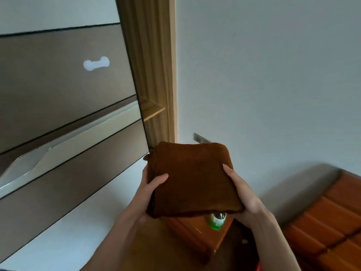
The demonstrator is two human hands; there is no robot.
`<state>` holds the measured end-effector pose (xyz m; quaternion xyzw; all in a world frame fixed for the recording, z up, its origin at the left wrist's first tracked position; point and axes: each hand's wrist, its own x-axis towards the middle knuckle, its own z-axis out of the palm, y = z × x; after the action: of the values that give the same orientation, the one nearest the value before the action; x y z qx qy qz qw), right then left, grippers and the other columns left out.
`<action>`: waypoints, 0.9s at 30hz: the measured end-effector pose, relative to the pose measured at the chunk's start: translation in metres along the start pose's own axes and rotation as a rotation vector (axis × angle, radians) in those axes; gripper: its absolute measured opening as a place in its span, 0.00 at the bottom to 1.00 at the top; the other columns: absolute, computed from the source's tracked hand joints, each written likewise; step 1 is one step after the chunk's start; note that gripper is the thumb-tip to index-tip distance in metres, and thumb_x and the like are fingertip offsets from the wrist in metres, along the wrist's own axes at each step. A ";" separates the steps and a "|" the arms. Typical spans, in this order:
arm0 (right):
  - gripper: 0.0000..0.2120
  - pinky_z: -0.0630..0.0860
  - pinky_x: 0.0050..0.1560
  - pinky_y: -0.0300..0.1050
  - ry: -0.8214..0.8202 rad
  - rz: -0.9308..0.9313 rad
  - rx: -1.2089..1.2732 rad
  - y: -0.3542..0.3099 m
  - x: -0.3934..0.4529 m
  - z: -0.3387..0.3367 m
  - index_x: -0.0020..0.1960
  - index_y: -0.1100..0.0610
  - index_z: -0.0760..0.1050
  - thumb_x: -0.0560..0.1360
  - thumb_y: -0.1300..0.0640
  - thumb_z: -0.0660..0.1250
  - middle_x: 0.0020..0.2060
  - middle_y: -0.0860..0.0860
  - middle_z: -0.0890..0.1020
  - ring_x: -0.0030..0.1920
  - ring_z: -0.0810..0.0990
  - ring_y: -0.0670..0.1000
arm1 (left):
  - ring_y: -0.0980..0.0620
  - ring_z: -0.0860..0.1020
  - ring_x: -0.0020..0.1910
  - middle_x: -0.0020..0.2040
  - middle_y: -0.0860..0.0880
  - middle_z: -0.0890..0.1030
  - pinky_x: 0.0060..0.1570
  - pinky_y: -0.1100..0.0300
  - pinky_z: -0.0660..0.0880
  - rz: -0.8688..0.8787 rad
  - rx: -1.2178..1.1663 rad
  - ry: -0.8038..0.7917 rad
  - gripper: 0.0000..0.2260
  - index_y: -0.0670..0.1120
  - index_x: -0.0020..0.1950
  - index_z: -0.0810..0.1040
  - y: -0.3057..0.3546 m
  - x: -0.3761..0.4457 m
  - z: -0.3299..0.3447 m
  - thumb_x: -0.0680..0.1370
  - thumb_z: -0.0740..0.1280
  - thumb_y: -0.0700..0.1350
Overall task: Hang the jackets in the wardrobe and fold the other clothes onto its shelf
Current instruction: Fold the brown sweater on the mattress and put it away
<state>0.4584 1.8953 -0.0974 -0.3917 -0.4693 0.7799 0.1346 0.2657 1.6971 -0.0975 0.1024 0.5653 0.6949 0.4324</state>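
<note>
Place: a bedroom in a home.
Wardrobe (64,79): left, brown sliding door panels with a long recessed pull; behind its edge a light wood frame and a shelf (154,113).
Bed (328,218): orange-brown ribbed wooden frame, near right.
Nightstand (197,231): same orange-brown wood, between wardrobe and bed, carrying a green bottle (215,222).
Walls (263,75): plain pale paint, far and right.
</note>
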 end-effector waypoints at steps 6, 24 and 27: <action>0.30 0.80 0.64 0.60 -0.141 0.055 -0.041 -0.027 0.061 0.047 0.69 0.50 0.78 0.75 0.32 0.68 0.59 0.55 0.86 0.59 0.85 0.59 | 0.42 0.85 0.57 0.62 0.46 0.84 0.50 0.43 0.84 0.046 -0.172 0.110 0.27 0.63 0.73 0.72 0.029 0.014 -0.030 0.76 0.73 0.49; 0.27 0.81 0.52 0.53 -0.405 0.154 -0.036 -0.057 0.176 0.207 0.70 0.52 0.77 0.79 0.36 0.65 0.60 0.57 0.85 0.57 0.86 0.58 | 0.36 0.78 0.65 0.69 0.47 0.77 0.58 0.28 0.78 0.194 -0.281 0.347 0.37 0.70 0.73 0.68 0.085 0.045 -0.146 0.67 0.77 0.51; 0.23 0.82 0.46 0.49 -0.425 0.160 -0.100 -0.067 0.191 0.219 0.68 0.52 0.77 0.81 0.38 0.62 0.55 0.56 0.87 0.52 0.88 0.55 | 0.36 0.78 0.65 0.69 0.47 0.77 0.57 0.31 0.80 0.197 -0.310 0.388 0.39 0.68 0.75 0.68 0.092 0.053 -0.150 0.67 0.77 0.51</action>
<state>0.1612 1.9036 -0.0781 -0.2608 -0.4925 0.8289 -0.0491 0.0950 1.6318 -0.0866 -0.0456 0.5117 0.8186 0.2569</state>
